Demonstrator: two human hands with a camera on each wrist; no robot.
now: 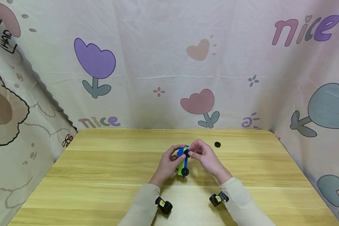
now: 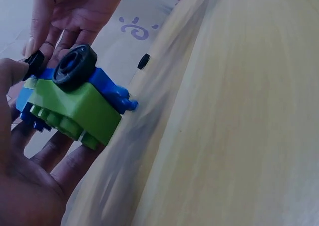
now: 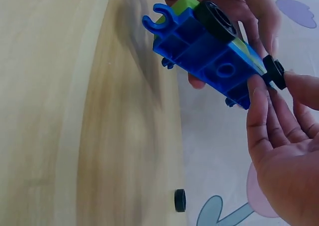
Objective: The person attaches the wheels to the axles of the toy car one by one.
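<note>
A toy block car (image 1: 182,167) with a blue base and green blocks is held on its side above the table by my left hand (image 1: 167,163). In the left wrist view, one black wheel (image 2: 75,68) sits at one end of the car. My right hand (image 1: 205,156) pinches a second black wheel (image 3: 274,71) against a peg at the car's other end. The left thumb also touches that wheel in the left wrist view. The blue underside (image 3: 204,59) and its hook-shaped end (image 3: 160,19) show in the right wrist view.
A loose black wheel (image 1: 217,144) lies on the wooden table (image 1: 101,175), right of my right hand and close to the back edge. Behind the table hangs a printed cloth (image 1: 146,56). Black camera straps (image 1: 163,205) are on both wrists.
</note>
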